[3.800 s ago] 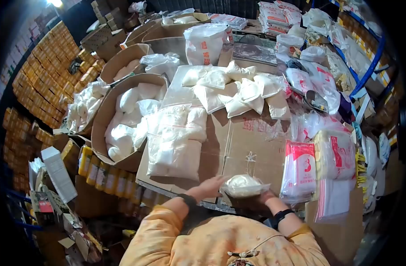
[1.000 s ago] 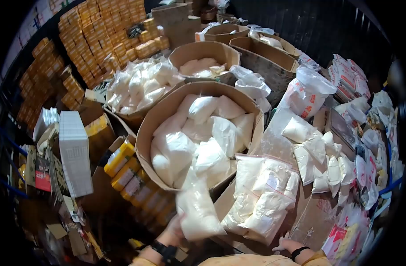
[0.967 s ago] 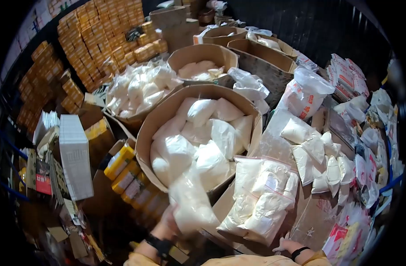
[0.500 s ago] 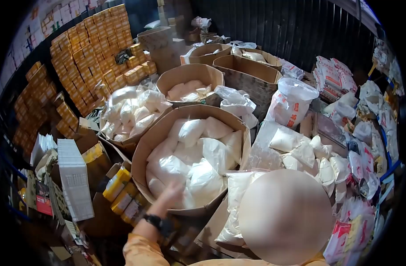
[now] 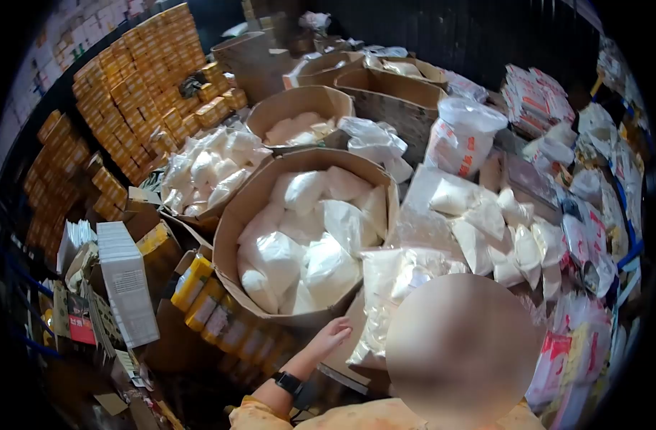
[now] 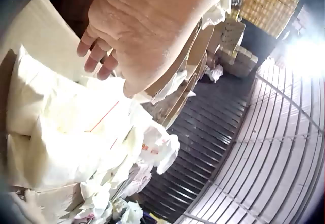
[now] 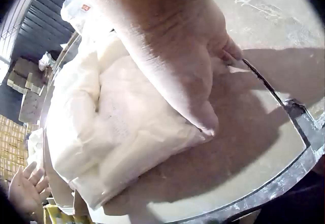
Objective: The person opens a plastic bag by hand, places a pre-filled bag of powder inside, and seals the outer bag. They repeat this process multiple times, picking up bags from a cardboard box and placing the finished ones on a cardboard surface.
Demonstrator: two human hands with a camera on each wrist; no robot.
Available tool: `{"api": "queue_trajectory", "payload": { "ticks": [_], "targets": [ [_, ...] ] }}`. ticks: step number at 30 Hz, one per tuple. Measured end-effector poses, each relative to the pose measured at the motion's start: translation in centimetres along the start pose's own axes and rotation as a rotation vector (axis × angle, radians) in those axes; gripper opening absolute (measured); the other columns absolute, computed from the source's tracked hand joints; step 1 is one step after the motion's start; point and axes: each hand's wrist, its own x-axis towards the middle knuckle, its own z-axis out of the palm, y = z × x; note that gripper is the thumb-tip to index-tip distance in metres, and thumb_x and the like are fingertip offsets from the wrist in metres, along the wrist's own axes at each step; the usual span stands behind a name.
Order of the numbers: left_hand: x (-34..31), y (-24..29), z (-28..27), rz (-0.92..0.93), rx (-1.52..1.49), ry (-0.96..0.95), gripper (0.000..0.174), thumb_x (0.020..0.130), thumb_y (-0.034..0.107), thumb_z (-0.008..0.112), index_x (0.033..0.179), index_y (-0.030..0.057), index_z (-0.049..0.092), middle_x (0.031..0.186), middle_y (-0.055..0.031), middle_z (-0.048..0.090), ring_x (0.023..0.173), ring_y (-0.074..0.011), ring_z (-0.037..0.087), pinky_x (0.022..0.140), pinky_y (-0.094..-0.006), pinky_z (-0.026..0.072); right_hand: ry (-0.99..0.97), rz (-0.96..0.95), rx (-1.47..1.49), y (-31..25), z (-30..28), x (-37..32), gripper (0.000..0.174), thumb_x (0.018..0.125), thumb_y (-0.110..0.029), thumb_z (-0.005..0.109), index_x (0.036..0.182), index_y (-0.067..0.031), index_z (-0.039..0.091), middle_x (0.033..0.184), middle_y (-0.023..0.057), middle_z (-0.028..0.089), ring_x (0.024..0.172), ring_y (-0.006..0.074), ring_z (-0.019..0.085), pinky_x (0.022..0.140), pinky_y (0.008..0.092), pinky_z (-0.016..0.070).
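Observation:
My left hand (image 5: 331,338) is empty, held between the big round carton (image 5: 231,287) and the flat bags of pale powder (image 5: 377,315). Its fingers look relaxed and slightly bent in the left wrist view, where the hand (image 6: 144,36) appears above the powder bags (image 6: 56,127). White filled bags (image 5: 328,269) lie inside the carton. A blurred disc hides my right hand in the head view. In the right wrist view that hand (image 7: 175,56) is beside a powder bag (image 7: 137,127), thumb at its corner, fingers loosely bent and partly hidden over the cardboard (image 7: 244,148).
Smaller powder bags (image 5: 478,218) lie on the cardboard surface's far part. Red-printed plastic packs (image 5: 550,365) are at the right. Yellow-wrapped packs (image 5: 206,301) and a white stack (image 5: 127,287) stand left, below more open cartons (image 5: 299,107) at the back.
The bag my left hand held a second ago is out of it. That hand moved over the carton, then back toward the table edge. The blurred disc now covers my right hand.

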Motion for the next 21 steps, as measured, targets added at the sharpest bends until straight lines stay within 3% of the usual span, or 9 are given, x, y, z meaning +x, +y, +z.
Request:
{"api": "queue_trajectory", "payload": {
  "ticks": [3, 4, 5, 7, 10, 13, 17, 18, 21],
  "targets": [
    [1.6, -0.3, 3.0, 0.113, -0.044, -0.063, 0.048, 0.087, 0.021, 0.055, 0.127, 0.0021, 0.037, 0.113, -0.0066, 0.052, 0.102, -0.0146, 0.049, 0.085, -0.0278, 0.0413, 0.205, -0.093, 0.065, -0.8, -1.4, -4.7, 0.083, 0.065, -0.047, 0.067, 0.121, 0.0072, 0.039, 0.133, 0.0409, 0.006, 0.121, 0.0493, 0.027, 0.099, 0.0400, 0.0330],
    [2.7, -0.3, 2.8, 0.119, 0.319, -0.180, 0.047, 0.087, 0.018, 0.055, 0.126, 0.0007, 0.036, 0.111, -0.0068, 0.053, 0.101, -0.0140, 0.049, 0.088, -0.0277, 0.0407, 0.363, -0.159, 0.151, -0.5, -0.8, -5.4, 0.078, 0.066, -0.044, 0.067, 0.118, 0.0073, 0.042, 0.133, 0.0411, 0.008, 0.119, 0.0487, 0.031, 0.098, 0.0390, 0.0347],
    [3.2, -2.1, 4.3, 0.108, 0.000, -0.043, 0.049, 0.086, 0.016, 0.056, 0.128, -0.0002, 0.034, 0.111, -0.0095, 0.052, 0.100, -0.0154, 0.049, 0.089, -0.0283, 0.0400, 0.314, -0.145, 0.227, -1.3, -2.7, -7.7, 0.074, 0.065, -0.040, 0.069, 0.116, 0.0071, 0.044, 0.132, 0.0409, 0.011, 0.118, 0.0457, 0.034, 0.097, 0.0394, 0.0358],
    [4.4, -3.0, 5.3, 0.065, 0.168, -0.067, 0.060, 0.084, 0.017, 0.059, 0.133, 0.0012, 0.026, 0.120, -0.0168, 0.044, 0.105, -0.0205, 0.047, 0.091, -0.0313, 0.0386, 0.141, -0.060, 0.117, -1.3, -2.8, -5.8, 0.072, 0.066, -0.038, 0.070, 0.117, 0.0059, 0.045, 0.133, 0.0400, 0.012, 0.112, 0.0423, 0.043, 0.094, 0.0398, 0.0391],
    [5.2, -3.4, 7.7, 0.273, 0.369, 0.235, 0.073, 0.074, 0.025, 0.068, 0.131, 0.0017, 0.029, 0.123, -0.0208, 0.040, 0.103, -0.0274, 0.049, 0.084, -0.0354, 0.0430, 0.085, 0.011, 0.174, -1.6, -2.8, -6.4, 0.085, 0.067, -0.040, 0.070, 0.130, 0.0013, 0.031, 0.137, 0.0348, -0.001, 0.098, 0.0404, 0.054, 0.087, 0.0396, 0.0445],
    [6.1, -3.6, 9.6, 0.214, 0.391, 0.244, 0.074, 0.073, 0.024, 0.069, 0.131, 0.0006, 0.030, 0.115, -0.0195, 0.046, 0.097, -0.0259, 0.052, 0.078, -0.0345, 0.0454, 0.037, -0.012, 0.235, -1.1, -2.9, -7.4, 0.097, 0.071, -0.042, 0.067, 0.138, -0.0017, 0.010, 0.141, 0.0275, -0.011, 0.115, 0.0393, 0.044, 0.095, 0.0401, 0.0384],
    [6.5, -3.7, 12.8, 0.157, 0.192, 0.072, 0.079, 0.071, 0.023, 0.073, 0.128, -0.0045, 0.026, 0.103, -0.0175, 0.053, 0.090, -0.0215, 0.055, 0.072, -0.0317, 0.0476, 0.328, -0.111, 0.343, -0.1, -2.4, -7.0, 0.069, 0.071, -0.038, 0.066, 0.124, -0.0001, 0.043, 0.133, 0.0313, 0.027, 0.103, 0.0400, 0.052, 0.088, 0.0415, 0.0428],
    [6.9, -3.8, 13.2, 0.157, 0.246, 0.052, 0.079, 0.071, 0.024, 0.073, 0.128, -0.0049, 0.026, 0.103, -0.0178, 0.054, 0.090, -0.0214, 0.056, 0.072, -0.0317, 0.0476, 0.662, -0.220, 0.549, 0.2, -2.3, -6.1, 0.051, 0.074, -0.032, 0.066, 0.111, 0.0017, 0.052, 0.107, 0.0245, 0.055, 0.091, 0.0319, 0.059, 0.079, 0.0370, 0.0467],
    [9.5, -4.4, 12.3, 0.085, 0.255, 0.006, 0.075, 0.069, 0.031, 0.074, 0.121, -0.0067, 0.036, 0.102, -0.0190, 0.055, 0.089, -0.0215, 0.057, 0.073, -0.0331, 0.0477, 0.854, -0.321, 1.253, -2.0, -5.0, -5.5, 0.041, 0.080, -0.020, 0.059, 0.111, 0.0048, 0.050, 0.089, 0.0120, 0.062, 0.081, 0.0198, 0.059, 0.072, 0.0290, 0.0478]
  ]
}}
